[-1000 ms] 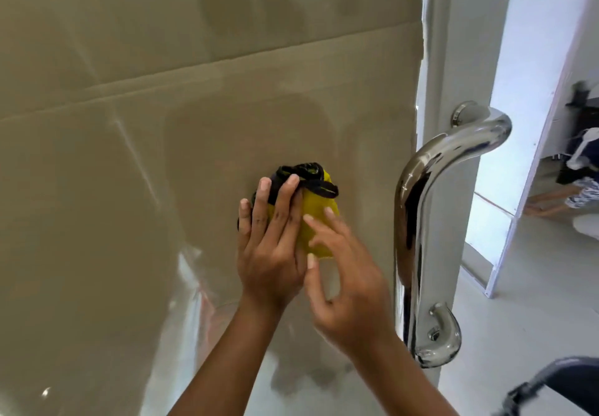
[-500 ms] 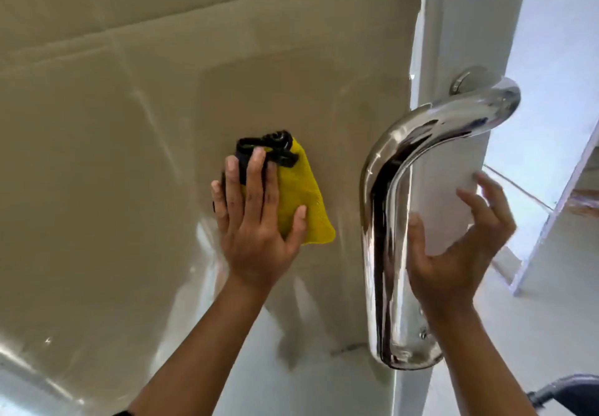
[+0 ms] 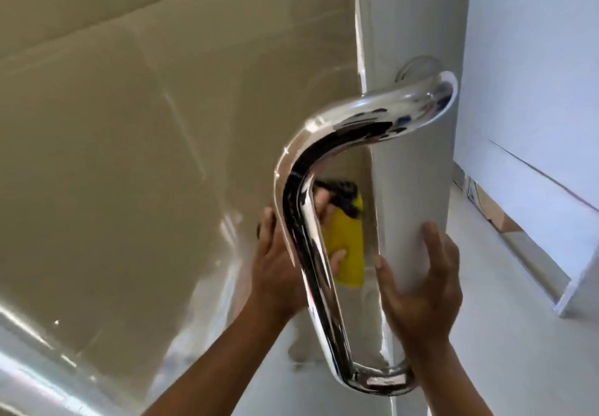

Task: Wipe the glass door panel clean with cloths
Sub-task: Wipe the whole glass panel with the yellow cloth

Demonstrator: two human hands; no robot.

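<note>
**Wiping behind the handle**

My left hand (image 3: 275,269) lies flat with straight fingers. It presses the yellow cloth (image 3: 348,243) on the glass door panel (image 3: 146,156), just behind the shiny handle (image 3: 304,221). My right hand (image 3: 421,292) holds the door frame (image 3: 411,172), thumb on one side, fingers on the other.
</note>
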